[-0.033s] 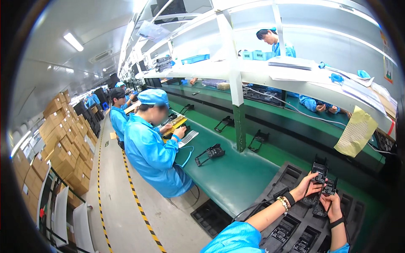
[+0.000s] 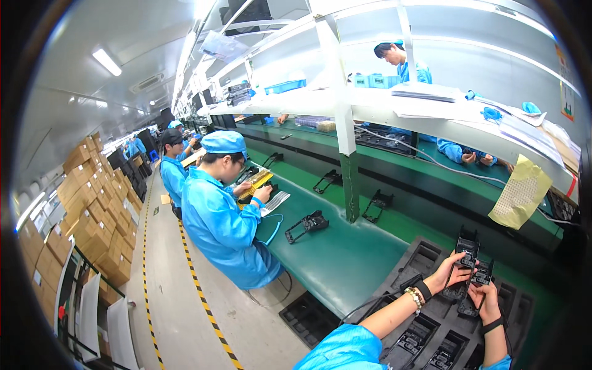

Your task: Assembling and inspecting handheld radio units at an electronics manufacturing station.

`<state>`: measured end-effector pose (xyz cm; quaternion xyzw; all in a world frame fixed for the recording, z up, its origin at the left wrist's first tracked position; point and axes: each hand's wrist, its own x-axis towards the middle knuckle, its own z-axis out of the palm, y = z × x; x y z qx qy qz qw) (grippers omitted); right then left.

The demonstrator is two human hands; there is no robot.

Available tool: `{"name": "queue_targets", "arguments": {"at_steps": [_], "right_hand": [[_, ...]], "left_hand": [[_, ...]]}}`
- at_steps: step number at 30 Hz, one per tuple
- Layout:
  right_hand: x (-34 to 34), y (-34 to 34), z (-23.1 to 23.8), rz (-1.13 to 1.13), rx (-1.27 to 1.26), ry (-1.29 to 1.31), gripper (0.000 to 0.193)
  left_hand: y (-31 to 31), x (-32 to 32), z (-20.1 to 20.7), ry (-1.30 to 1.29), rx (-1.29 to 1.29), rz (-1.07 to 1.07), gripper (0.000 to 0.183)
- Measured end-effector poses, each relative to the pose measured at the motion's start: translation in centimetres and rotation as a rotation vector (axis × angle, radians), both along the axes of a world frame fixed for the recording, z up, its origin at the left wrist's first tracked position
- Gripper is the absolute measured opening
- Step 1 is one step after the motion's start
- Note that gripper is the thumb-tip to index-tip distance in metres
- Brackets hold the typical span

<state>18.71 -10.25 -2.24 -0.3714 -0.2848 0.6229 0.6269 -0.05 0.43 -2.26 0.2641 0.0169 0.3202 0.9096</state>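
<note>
Over the dark foam tray (image 2: 401, 285), my left hand (image 2: 449, 275) is closed around a black plastic frame assembly (image 2: 467, 248), which stands upright with its prongs pointing up. Close beside it, my right hand (image 2: 486, 300) grips a second black frame assembly (image 2: 482, 272). The two parts overlap in view, and some of my fingers are hidden behind them. More black assemblies (image 2: 414, 338) lie in the tray's pockets below my wrists. A dark band with a cable is on each wrist; beads circle the left one.
Left of the tray, a black frame assembly (image 2: 306, 226) rests on the green bench (image 2: 345, 262). Other frames (image 2: 378, 206) lie along the green strip behind. A white post (image 2: 336, 86) rises mid-bench. A co-worker in blue (image 2: 219, 216) sits at left; a yellow perforated sheet (image 2: 521, 192) hangs at right.
</note>
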Motion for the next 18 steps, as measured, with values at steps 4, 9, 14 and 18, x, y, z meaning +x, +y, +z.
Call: {"name": "queue_targets", "arguments": {"at_steps": [4, 9, 14, 18], "right_hand": [[-0.29, -0.09, 0.29, -0.021, -0.001, 0.004, 0.053], [-0.20, -0.03, 0.20, -0.020, -0.006, -0.009, 0.051], [-0.27, -0.09, 0.19, -0.046, -0.007, -0.005, 0.051], [-0.10, -0.08, 0.15, -0.049, -0.034, -0.014, 0.050]], "left_hand": [[-0.04, -0.06, 0.14, 0.018, 0.019, 0.007, 0.038], [-0.01, -0.15, 0.04, 0.022, 0.026, 0.006, 0.039], [0.16, -0.06, -0.37, -0.004, 0.012, -0.007, 0.037], [0.28, -0.12, -0.69, -0.059, -0.020, -0.065, 0.040]]}}
